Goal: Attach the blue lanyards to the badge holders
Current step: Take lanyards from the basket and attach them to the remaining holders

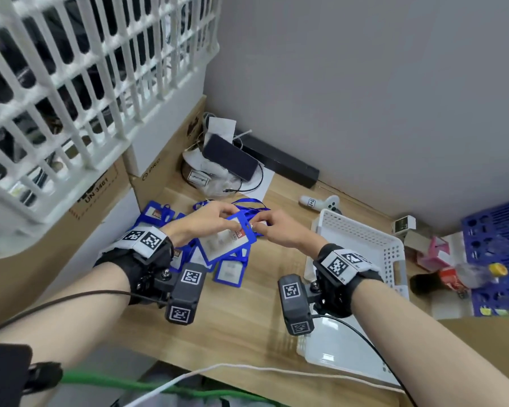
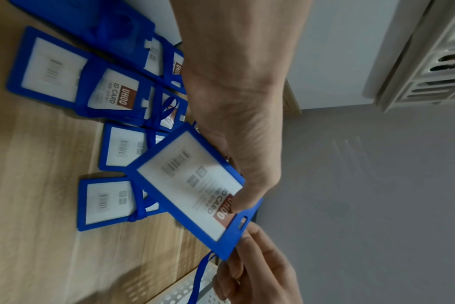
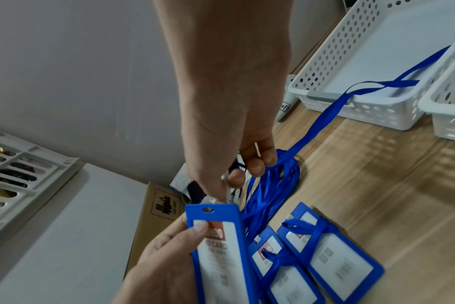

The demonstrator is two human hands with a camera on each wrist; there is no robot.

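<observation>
My left hand [image 1: 202, 221] grips a blue plastic badge holder [image 1: 228, 240]; right hand [image 1: 272, 227] pinches the metal clip of a blue ribbon lanyard [image 3: 270, 185] at its slot. More blue holders [image 2: 73, 82] crowd the wooden bench [image 1: 247, 318] beneath, white perforated basket [image 1: 365, 239] at frame right.

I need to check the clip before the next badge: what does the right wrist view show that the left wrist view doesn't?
Only the right wrist view shows the metal clip pinched by the right hand just above the slot of the held badge holder, the pile of blue lanyards, and the white basket.

Only the left wrist view shows the held holder's full face with its barcode and several holders flat on the table.

Both show the left hand gripping that holder by its top end, and other holders already tied.
</observation>
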